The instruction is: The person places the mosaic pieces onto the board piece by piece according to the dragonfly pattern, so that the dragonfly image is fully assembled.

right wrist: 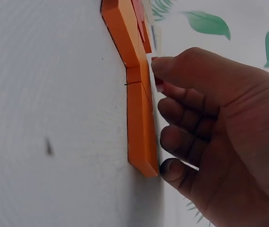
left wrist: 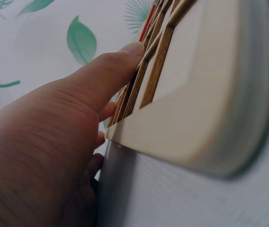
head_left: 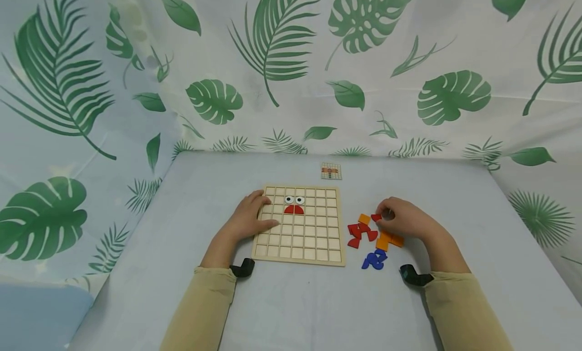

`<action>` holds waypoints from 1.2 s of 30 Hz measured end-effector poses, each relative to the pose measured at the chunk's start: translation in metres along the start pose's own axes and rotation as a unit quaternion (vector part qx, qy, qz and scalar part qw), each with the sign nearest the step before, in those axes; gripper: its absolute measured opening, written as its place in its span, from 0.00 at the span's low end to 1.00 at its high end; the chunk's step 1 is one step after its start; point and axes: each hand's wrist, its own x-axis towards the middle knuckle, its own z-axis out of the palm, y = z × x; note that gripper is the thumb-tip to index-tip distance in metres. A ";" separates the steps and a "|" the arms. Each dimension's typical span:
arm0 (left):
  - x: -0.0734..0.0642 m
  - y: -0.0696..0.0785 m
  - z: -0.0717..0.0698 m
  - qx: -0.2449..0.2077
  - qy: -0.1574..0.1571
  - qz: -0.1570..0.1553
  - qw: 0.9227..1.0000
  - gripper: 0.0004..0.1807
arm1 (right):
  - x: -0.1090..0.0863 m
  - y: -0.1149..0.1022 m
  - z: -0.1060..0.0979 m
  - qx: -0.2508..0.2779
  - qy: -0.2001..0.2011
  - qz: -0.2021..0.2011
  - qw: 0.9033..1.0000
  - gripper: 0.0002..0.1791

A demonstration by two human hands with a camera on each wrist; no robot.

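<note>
A square wooden grid board lies on the table. Two round eye pieces sit in its cells, with two red quarter-round pieces just below them. My left hand rests on the board's left edge, its thumb laid straight across the top. Over on the right, my right hand pinches a small red piece between thumb and fingertips. In the right wrist view that red piece is mostly hidden by the thumb. Orange squares lie right beside these fingers.
Between board and right hand lie several loose red pieces, orange squares and blue curved pieces. A small pattern card lies behind the board. Leaf-print cloth hangs behind the table.
</note>
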 end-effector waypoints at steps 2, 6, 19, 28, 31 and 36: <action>0.000 0.000 0.000 -0.001 0.002 0.001 1.000 0.35 | 0.000 -0.002 -0.001 -0.002 0.003 -0.003 1.000 0.12; 0.001 0.000 0.001 0.000 0.003 0.000 1.000 0.35 | 0.000 -0.009 -0.004 -0.010 0.009 -0.009 1.000 0.11; 0.000 0.001 0.001 0.000 0.004 -0.009 1.000 0.34 | 0.019 -0.072 -0.010 0.002 0.025 -0.046 0.999 0.11; 0.000 0.002 0.000 0.001 0.004 -0.013 1.000 0.34 | 0.048 -0.115 0.013 0.014 0.022 -0.110 0.994 0.11; 0.000 0.003 0.000 0.000 0.005 -0.013 1.000 0.35 | 0.056 -0.126 0.020 0.020 0.019 -0.121 0.992 0.10; 0.001 0.002 0.000 0.001 0.005 -0.014 1.000 0.35 | 0.064 -0.146 0.031 0.028 0.014 -0.132 0.991 0.10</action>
